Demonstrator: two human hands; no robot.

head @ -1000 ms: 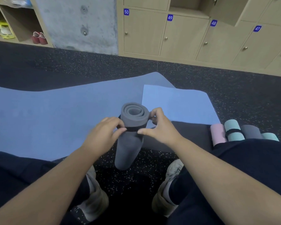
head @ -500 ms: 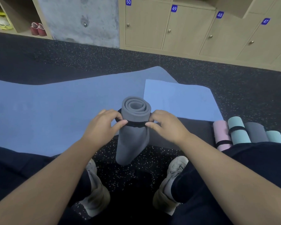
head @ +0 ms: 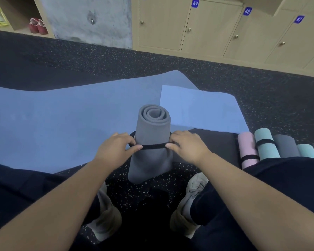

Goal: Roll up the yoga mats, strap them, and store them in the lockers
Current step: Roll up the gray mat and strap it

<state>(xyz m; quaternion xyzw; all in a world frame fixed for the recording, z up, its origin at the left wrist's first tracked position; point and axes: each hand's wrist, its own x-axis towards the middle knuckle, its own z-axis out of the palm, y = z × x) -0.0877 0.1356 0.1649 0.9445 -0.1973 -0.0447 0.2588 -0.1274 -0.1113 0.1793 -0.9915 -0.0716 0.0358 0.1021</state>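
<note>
The black strap (head: 153,146) disappears behind the grey rolled mat (head: 151,142); locker 50's label is cropped.

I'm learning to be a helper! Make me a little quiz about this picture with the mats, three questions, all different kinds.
1. True or false: the grey rolled mat stands on end on the floor.
2. What do the left hand and right hand both pinch? A) black strap B) pink rolled mat C) a shoe
3. Fill in: the rolled mats on the right lie beside the person's ____ leg.

Key: 1 true; 2 A; 3 right.
</note>
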